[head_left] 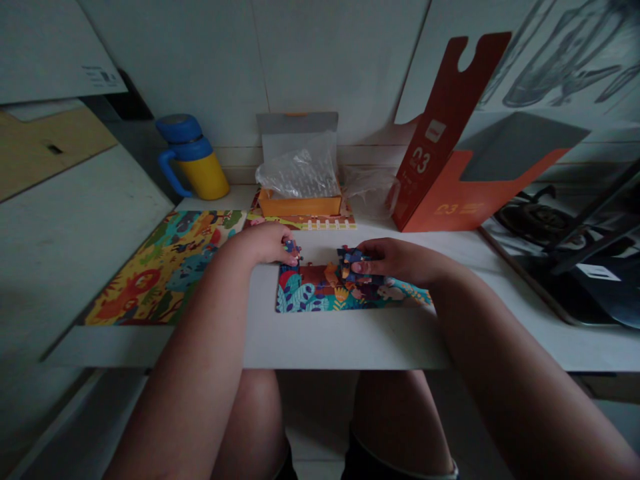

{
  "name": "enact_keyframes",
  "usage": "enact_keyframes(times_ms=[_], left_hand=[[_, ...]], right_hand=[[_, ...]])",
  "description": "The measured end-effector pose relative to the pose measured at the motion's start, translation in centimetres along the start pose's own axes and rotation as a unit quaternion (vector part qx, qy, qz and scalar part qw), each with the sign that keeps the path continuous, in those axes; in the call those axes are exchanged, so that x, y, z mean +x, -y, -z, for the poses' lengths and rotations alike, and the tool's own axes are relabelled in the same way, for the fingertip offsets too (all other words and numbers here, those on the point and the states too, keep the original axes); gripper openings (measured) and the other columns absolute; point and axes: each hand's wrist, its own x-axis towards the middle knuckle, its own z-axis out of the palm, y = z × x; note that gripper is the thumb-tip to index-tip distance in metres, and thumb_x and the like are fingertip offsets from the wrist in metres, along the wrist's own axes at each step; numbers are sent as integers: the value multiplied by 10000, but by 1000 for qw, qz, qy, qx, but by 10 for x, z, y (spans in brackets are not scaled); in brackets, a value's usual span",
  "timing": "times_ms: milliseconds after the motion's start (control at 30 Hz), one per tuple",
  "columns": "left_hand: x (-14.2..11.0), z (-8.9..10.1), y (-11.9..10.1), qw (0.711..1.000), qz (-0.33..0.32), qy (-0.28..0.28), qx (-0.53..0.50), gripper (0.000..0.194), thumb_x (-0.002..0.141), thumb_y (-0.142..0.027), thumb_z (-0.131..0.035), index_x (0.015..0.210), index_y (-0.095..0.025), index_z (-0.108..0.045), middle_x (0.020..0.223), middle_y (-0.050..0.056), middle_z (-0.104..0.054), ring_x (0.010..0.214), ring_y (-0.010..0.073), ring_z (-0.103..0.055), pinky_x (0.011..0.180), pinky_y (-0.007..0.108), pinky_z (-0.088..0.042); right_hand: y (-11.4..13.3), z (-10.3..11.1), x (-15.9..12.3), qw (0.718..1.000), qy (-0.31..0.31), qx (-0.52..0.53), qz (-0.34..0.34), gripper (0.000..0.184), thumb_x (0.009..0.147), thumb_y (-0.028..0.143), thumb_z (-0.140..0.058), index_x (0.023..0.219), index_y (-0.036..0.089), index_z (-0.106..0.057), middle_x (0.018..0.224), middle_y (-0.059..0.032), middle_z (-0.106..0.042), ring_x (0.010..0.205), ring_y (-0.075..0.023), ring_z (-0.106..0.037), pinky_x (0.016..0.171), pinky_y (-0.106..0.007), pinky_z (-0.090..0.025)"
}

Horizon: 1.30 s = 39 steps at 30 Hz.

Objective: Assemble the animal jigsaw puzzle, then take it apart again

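A partly assembled jigsaw puzzle (320,293) with leaves and animals lies on the white counter in front of me. At its upper left corner, my left hand (273,243) pinches a dark blue puzzle piece (292,251). My right hand (383,257) is closed around several dark puzzle pieces (350,261), held over the right part of the puzzle. My right fingers hide some of the picture beneath. To the left lies a yellow jungle puzzle picture (165,267), partly covered by my left forearm.
An orange box (300,205) holding clear plastic stands at the back on another picture sheet (350,220). A blue and yellow jug (203,170) is at back left. A tall red-orange carton (440,200) and a gas stove (550,260) occupy the right.
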Motion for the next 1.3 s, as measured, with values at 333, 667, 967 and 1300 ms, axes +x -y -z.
enact_keyframes(times_ms=[333,667,967,1300], left_hand=[[-9,5,-19,995,25,44,81,564,719,-469,-916,1218,-242,-783,1226,64,-792,1083,280,-715,832,310,-491],[-11,4,-21,994,2,30,101,628,724,-524,-904,1240,-209,-733,1228,90,-776,1077,280,-699,774,304,-462],[-10,13,0,997,-59,44,39,508,763,-600,-816,1160,-283,-795,1159,33,-816,1092,273,-708,864,293,-482],[-15,19,1,995,-75,68,-4,540,814,-631,-741,1197,-252,-774,1172,32,-818,1046,249,-724,856,279,-484]], right_hand=[[-3,4,4,999,30,-20,4,561,879,685,-781,1202,227,-776,1226,-65,-816,1096,-306,-742,894,-379,-577],[-3,3,2,1000,26,-3,-9,539,883,680,-780,1188,236,-768,1188,-67,-820,1055,-307,-751,904,-405,-578],[-1,1,2,1000,25,-2,-7,550,841,689,-803,1124,218,-767,1173,-79,-809,1042,-306,-732,850,-393,-568],[-2,2,3,999,17,-38,0,576,861,714,-772,1160,222,-763,1119,-74,-811,1011,-294,-721,825,-381,-546]])
